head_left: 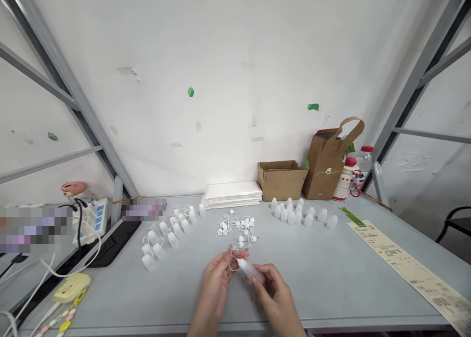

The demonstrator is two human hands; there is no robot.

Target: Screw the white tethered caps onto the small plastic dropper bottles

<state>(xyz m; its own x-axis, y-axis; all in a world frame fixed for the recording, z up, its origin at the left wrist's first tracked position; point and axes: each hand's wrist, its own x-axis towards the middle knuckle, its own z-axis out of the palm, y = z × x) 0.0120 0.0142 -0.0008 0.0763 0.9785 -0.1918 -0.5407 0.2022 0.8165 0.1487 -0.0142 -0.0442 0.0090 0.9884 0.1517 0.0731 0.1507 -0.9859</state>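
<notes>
A small translucent white squeeze bottle (251,271) lies tilted in my right hand (275,292), its nozzle pointing up and left. My left hand (221,271) is closed at the nozzle end, where a thin white cap strap (232,265) curves out from between the fingers. The cap itself is mostly hidden by those fingers. Beyond my hands lies a loose pile of white caps with straps (237,227). To the left stand several bottles with looped caps (172,239). At the right are several bottles without caps (290,217).
Against the wall are a stack of white boxes (232,194), an open cardboard box (281,182) and a brown paper bag (324,165). A long printed paper strip (408,266) lies right. On the left are a black pad (114,246), a power strip (91,221) and cables.
</notes>
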